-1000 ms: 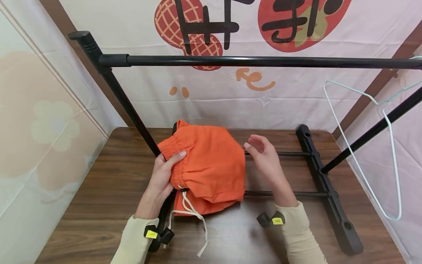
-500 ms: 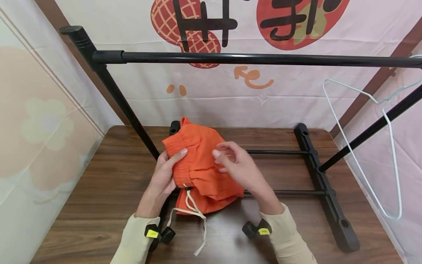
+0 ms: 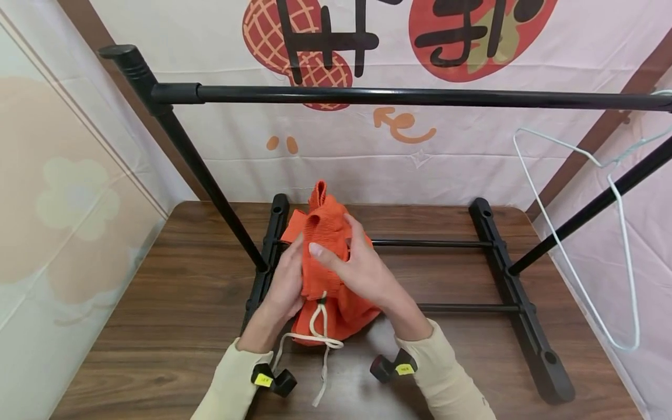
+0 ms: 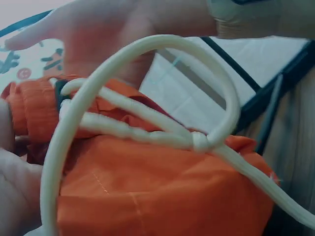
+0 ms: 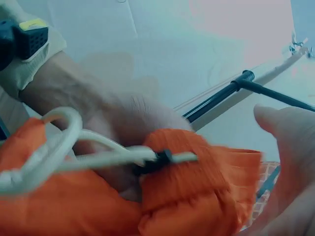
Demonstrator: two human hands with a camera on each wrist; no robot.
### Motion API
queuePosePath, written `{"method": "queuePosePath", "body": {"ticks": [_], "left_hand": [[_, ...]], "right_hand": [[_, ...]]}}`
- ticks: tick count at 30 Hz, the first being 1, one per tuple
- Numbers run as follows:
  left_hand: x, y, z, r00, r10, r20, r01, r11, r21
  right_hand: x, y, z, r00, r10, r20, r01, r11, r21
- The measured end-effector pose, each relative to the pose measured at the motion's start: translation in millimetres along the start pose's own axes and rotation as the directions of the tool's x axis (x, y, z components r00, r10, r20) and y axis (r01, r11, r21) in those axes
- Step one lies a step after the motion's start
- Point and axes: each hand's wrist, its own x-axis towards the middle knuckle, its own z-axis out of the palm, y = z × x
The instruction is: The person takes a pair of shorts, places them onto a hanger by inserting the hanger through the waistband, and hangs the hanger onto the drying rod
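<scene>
- Nearest, the left sleeve [image 3: 226, 379] and right sleeve [image 3: 446, 373], both cream, came in from the bottom edge. Each wrist bore a small black camera with a yellow label, the left camera [image 3: 283, 382] and the right camera [image 3: 383, 368].
- A pale cord [image 3: 320, 337] hung from the front of the garment's waistband, knotted into a loop, its loose ends trailing below the cloth. A small dark piece sat where it left the waistband.
- The left hand [image 3: 287, 286] held the garment from its left side, with part of the hand hidden behind the cloth.
- The right hand [image 3: 362, 268] lay along the garment's right side, spread wide, its thumb standing well apart from its fingers. The right wrist view showed that thumb raised clear of the cloth.
- The orange garment [image 3: 317, 274] was between the two hands, bunched narrow, its ribbed waistband facing the person. It was over the low rods of the rack, just right of the rack's left foot [image 3: 278, 219]; whether it touched the rods could not be told.
- Beneath was the brown wood-grain counter [image 3: 157, 326], bearing the black rack [image 3: 367, 95] and its right foot [image 3: 525, 309].
- A pale wire hanger [image 3: 580, 152] hung at the right, well apart from both hands.
- Behind the counter rose a white printed curtain [image 3: 462, 169].
</scene>
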Motion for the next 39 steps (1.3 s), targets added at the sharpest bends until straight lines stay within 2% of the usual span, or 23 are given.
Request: {"method": "queuePosePath", "body": {"ticks": [2, 5, 7, 10, 14, 17, 20, 22, 23, 24, 26, 29, 30, 32, 34, 35, 37, 39], "left_hand": [[0.2, -0.7, 3.5, 1.0, 0.011, -0.022, -0.007, 0.989, 0.146], [1.8, 2.2, 6.9, 1.0, 0.027, -0.011, -0.023, 0.96, 0.278], [3.4, 2.9, 6.3, 0.999, 0.035, -0.013, -0.03, 0.952, 0.304], [3.9, 3.2, 2.8, 0.999, 0.043, -0.01, -0.039, 0.97, 0.239], [3.0, 3.4, -2.8, 0.999, 0.04, -0.034, -0.033, 0.983, 0.183], [3.4, 3.4, -6.0, 0.997, 0.013, -0.073, 0.001, 0.982, 0.187], [3.5, 2.5, -7.9, 0.989, -0.029, -0.144, 0.065, 0.966, 0.251], [2.7, 1.5, -7.5, 0.982, -0.041, -0.185, 0.098, 0.945, 0.312], [2.4, 0.8, -6.5, 0.979, -0.041, -0.2, 0.109, 0.934, 0.341], [2.2, 0.3, -4.7, 0.977, -0.034, -0.21, 0.114, 0.918, 0.38], [1.9, -1.2, 0.9, 0.977, -0.015, -0.214, 0.113, 0.883, 0.455], [1.6, -4.0, 10.4, 0.977, 0.009, -0.211, 0.115, 0.815, 0.568], [1.3, -5.1, 12.8, 0.978, 0.017, -0.208, 0.113, 0.792, 0.6], [-0.3, -6.5, 15.7, 0.978, 0.031, -0.205, 0.109, 0.763, 0.637], [-2.0, -7.2, 15.4, 0.981, 0.048, -0.187, 0.085, 0.76, 0.644], [-2.7, -7.4, 14.0, 0.983, 0.058, -0.175, 0.07, 0.763, 0.643], [-4.0, -6.6, 9.6, 0.984, 0.075, -0.161, 0.047, 0.763, 0.644], [-4.0, -5.8, 2.6, 0.985, 0.09, -0.144, 0.025, 0.76, 0.65]], "right_hand": [[3.0, 3.5, -0.7, 0.999, -0.045, 0.022, 0.042, 0.994, 0.097], [7.2, 7.6, -1.5, 0.998, -0.064, 0.023, 0.056, 0.967, 0.247], [9.4, 9.9, -3.0, 0.998, -0.055, 0.01, 0.049, 0.944, 0.327], [11.1, 14.1, -7.5, 1.0, -0.014, -0.024, 0.023, 0.903, 0.428], [12.6, 20.6, -17.4, 1.0, 0.007, 0.002, -0.007, 0.827, 0.562], [14.7, 26.0, -25.7, 0.999, 0.021, 0.023, -0.031, 0.745, 0.666], [17.3, 30.4, -32.6, 1.0, 0.025, 0.01, -0.024, 0.653, 0.757], [17.8, 31.5, -34.5, 1.0, 0.02, 0.011, -0.021, 0.616, 0.787], [17.8, 31.7, -34.6, 1.0, 0.009, 0.022, -0.023, 0.62, 0.785], [17.7, 31.7, -34.0, 0.999, -0.004, 0.039, -0.028, 0.636, 0.771], [16.5, 30.0, -31.3, 0.995, -0.04, 0.086, -0.034, 0.699, 0.715], [15.6, 27.4, -26.0, 0.986, -0.08, 0.149, -0.022, 0.812, 0.583], [15.8, 26.6, -24.4, 0.984, -0.084, 0.159, -0.016, 0.841, 0.541], [16.3, 25.9, -21.7, 0.988, -0.057, 0.144, -0.016, 0.886, 0.464], [16.8, 26.6, -20.8, 0.994, -0.006, 0.11, -0.04, 0.908, 0.416], [17.4, 27.5, -21.3, 0.995, 0.016, 0.094, -0.053, 0.909, 0.414], [17.7, 28.9, -24.9, 0.998, 0.055, 0.036, -0.065, 0.9, 0.431], [17.3, 30.0, -33.3, 0.998, 0.06, -0.031, -0.038, 0.88, 0.474]]}}
